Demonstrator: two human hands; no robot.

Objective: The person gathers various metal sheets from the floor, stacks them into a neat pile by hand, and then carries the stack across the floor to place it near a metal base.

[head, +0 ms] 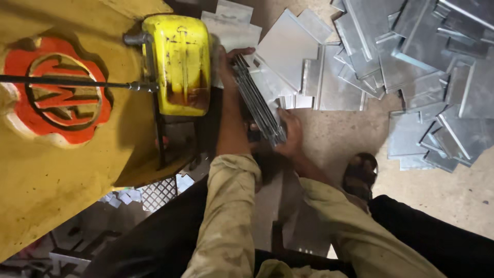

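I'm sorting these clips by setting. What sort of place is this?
Probably a small metalworking shop: a big yellow press machine, cut sheet-metal pieces heaped on the floor, and a stack of metal plates held between the left hand and right hand.

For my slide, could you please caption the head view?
Both hands grip a stack of metal plates beside a yellow press.

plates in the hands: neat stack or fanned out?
Neat stack. The metal plates sit edge-on, edges roughly aligned, gripped by the left hand at the far end and the right hand at the near end.
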